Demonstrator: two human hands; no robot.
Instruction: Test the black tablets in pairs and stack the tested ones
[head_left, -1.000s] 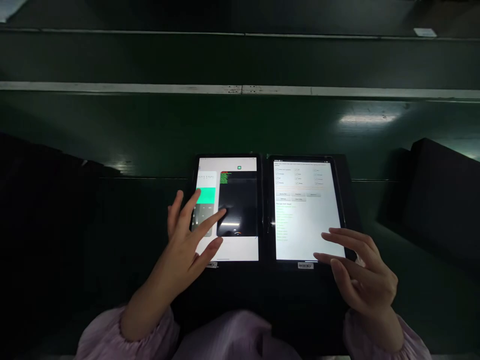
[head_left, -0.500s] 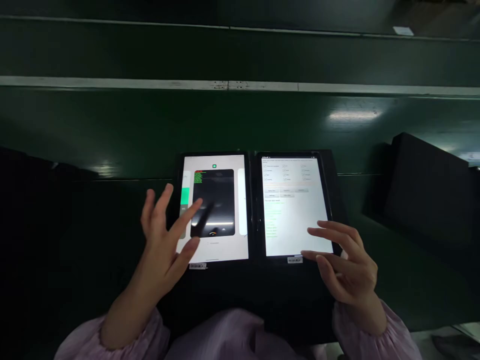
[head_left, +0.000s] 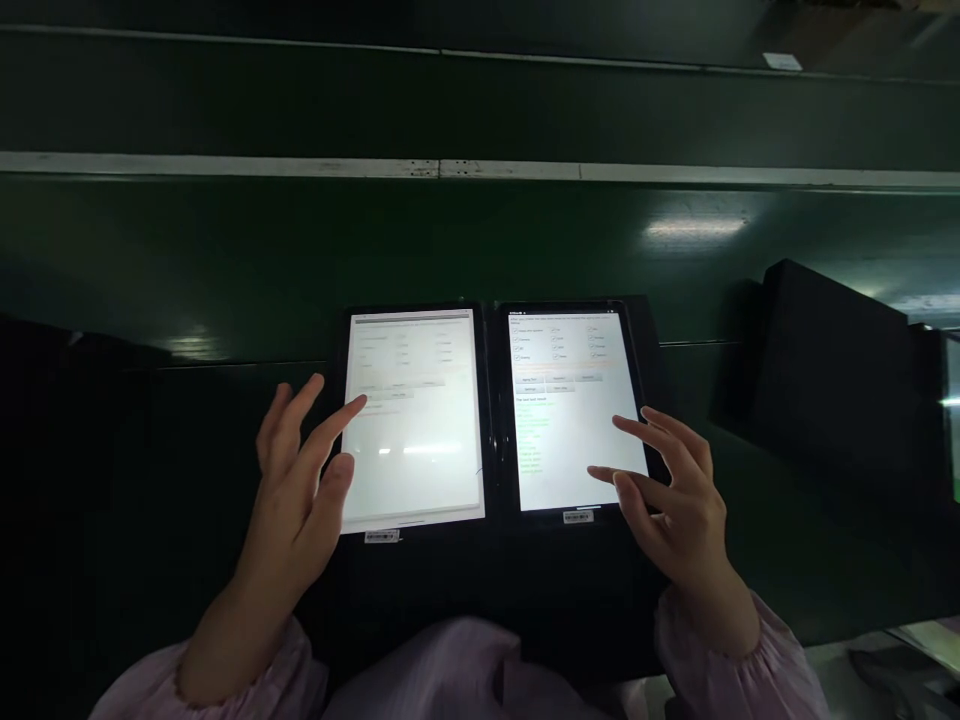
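Two tablets lie side by side, screens lit. The left tablet [head_left: 412, 470] shows a pale page with faint check boxes and grey buttons. My left hand [head_left: 296, 490] is open at its left edge, index finger extended over the screen near the buttons; whether the tip touches the glass I cannot tell. The right tablet [head_left: 555, 480] shows ticked boxes, grey buttons and lines of green text. Over its lower right part is my right hand [head_left: 679, 500], open, fingers spread, holding nothing. Small barcode labels stick out below both tablets, the left label [head_left: 382, 537] and the right label [head_left: 578, 517].
The tablets rest on a dark surface on a green bench [head_left: 225, 230]. A pale metal strip [head_left: 300, 167] runs across behind them. At the right stands a dark box-like object [head_left: 832, 350], with part of another lit screen [head_left: 953, 400] at the frame edge.
The left tablet's screen has gone from an app-switcher view with a dark card to a pale full page. My left hand has drawn back left; my right has moved up the screen.
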